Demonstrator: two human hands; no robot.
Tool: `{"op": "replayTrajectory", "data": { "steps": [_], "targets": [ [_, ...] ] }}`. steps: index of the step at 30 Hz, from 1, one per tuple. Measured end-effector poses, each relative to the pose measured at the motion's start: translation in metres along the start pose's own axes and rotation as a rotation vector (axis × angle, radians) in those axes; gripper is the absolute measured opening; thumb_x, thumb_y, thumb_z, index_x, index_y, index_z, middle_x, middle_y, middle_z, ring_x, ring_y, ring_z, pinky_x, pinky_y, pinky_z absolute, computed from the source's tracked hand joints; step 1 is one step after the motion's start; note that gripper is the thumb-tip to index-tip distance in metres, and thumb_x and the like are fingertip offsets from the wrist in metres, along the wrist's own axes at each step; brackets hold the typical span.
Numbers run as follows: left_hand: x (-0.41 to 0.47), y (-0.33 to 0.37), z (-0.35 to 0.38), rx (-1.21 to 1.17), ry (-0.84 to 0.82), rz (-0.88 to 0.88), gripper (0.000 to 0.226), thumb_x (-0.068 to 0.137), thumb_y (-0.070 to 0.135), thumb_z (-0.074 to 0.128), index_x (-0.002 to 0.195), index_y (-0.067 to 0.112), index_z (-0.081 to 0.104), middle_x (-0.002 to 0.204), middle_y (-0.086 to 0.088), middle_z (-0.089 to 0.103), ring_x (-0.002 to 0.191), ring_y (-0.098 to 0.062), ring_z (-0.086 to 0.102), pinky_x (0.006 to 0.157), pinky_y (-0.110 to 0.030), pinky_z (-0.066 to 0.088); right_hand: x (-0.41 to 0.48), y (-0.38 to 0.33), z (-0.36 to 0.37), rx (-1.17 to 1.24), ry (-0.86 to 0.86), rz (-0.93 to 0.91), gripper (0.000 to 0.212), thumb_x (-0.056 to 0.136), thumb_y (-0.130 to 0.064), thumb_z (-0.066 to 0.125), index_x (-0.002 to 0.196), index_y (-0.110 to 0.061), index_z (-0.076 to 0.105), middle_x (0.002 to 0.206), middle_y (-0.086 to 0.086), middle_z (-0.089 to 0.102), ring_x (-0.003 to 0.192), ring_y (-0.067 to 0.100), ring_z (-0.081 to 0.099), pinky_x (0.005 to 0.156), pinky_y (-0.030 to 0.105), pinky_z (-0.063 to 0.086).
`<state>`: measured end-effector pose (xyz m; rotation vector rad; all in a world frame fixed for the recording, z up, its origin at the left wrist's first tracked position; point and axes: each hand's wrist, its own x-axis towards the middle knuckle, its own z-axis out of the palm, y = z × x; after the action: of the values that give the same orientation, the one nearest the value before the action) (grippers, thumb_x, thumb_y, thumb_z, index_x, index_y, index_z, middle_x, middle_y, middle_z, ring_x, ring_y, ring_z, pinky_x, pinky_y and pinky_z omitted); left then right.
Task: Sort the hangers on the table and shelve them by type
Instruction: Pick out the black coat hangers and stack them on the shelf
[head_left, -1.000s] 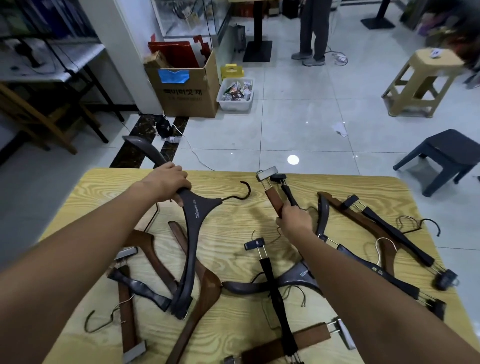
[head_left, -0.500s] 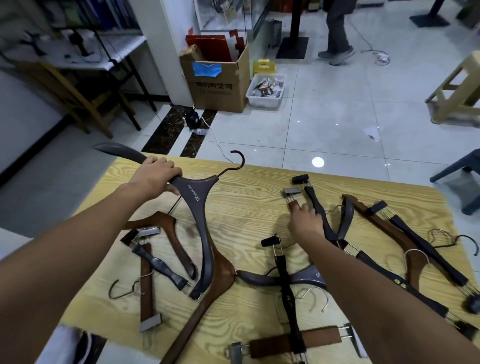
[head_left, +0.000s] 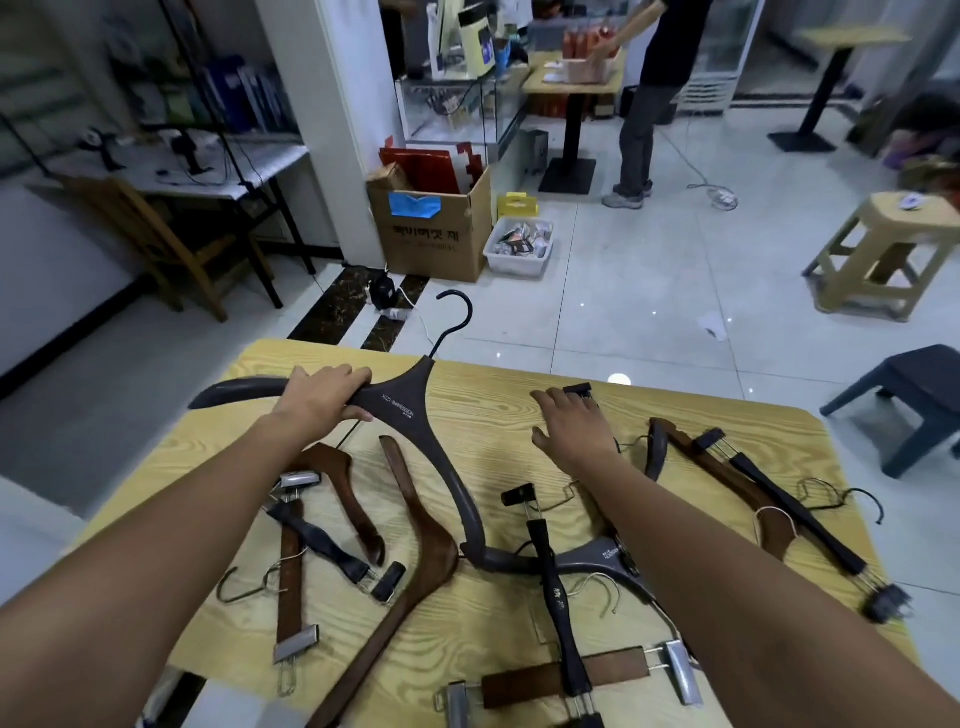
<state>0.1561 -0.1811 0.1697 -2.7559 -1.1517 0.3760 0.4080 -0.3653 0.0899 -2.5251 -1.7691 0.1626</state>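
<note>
"Gripping what, that left hand (head_left: 322, 397)?"

"One arm of a dark grey wooden coat hanger with a black hook (head_left: 415, 400), fingers curled over it. The hook points off the far edge of the yellow wood-grain surface (head_left: 727, 415). The hanger's other arm runs down into the pile, so it looks part-raised, probably to draw it clear of the others."

"And the right hand (head_left: 571, 434)?"

"Palm down, fingers stretched out over a trouser hanger with a black clip (head_left: 579, 388) near the far edge, nothing curled round it. My guess is it's steadying that one or about to gather it."

"The rest?"

"Scattered across the surface. A brown wooden coat hanger (head_left: 415, 530) lies just beside the grey one, a brown clip bar (head_left: 566, 675) sits at the near edge, and more lie to the right. Types are mixed together, so sorting seems barely begun."
</note>
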Motion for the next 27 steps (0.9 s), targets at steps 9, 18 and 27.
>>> {"op": "replayTrajectory", "data": {
  "steps": [9, 18, 27],
  "targets": [
    [-0.047, -0.007, 0.004, -0.187, 0.098, -0.043, 0.043, 0.091, 0.051, 0.047, 0.119, 0.018, 0.047, 0.116, -0.002, 0.061, 0.108, -0.024, 0.058, 0.089, -0.042, 0.039, -0.049, -0.020, -0.022, -0.051, -0.020, -0.006, 0.057, 0.098, -0.040, 0.041, 0.149, -0.022, 0.023, 0.153, 0.006, 0.031, 0.139, 0.027, 0.031, 0.115, 0.042, 0.021],
    [-0.106, -0.020, 0.052, -0.287, 0.129, -0.060, 0.041, 0.090, 0.052, 0.049, 0.121, 0.025, 0.045, 0.114, -0.001, 0.063, 0.105, -0.025, 0.059, 0.083, -0.040, 0.039, -0.126, -0.051, 0.008, -0.092, -0.146, 0.104, 0.053, 0.098, -0.040, 0.043, 0.144, -0.019, 0.030, 0.143, 0.009, 0.042, 0.133, 0.029, 0.037, 0.110, 0.043, 0.029],
    [-0.127, -0.010, 0.077, -0.300, 0.183, -0.059, 0.042, 0.090, 0.050, 0.049, 0.123, 0.023, 0.046, 0.114, -0.002, 0.062, 0.105, -0.025, 0.059, 0.080, -0.040, 0.039, -0.170, -0.057, 0.061, -0.045, -0.301, 0.236, 0.051, 0.096, -0.036, 0.047, 0.139, -0.013, 0.033, 0.141, 0.010, 0.044, 0.132, 0.030, 0.039, 0.108, 0.041, 0.030]
  ]
}}
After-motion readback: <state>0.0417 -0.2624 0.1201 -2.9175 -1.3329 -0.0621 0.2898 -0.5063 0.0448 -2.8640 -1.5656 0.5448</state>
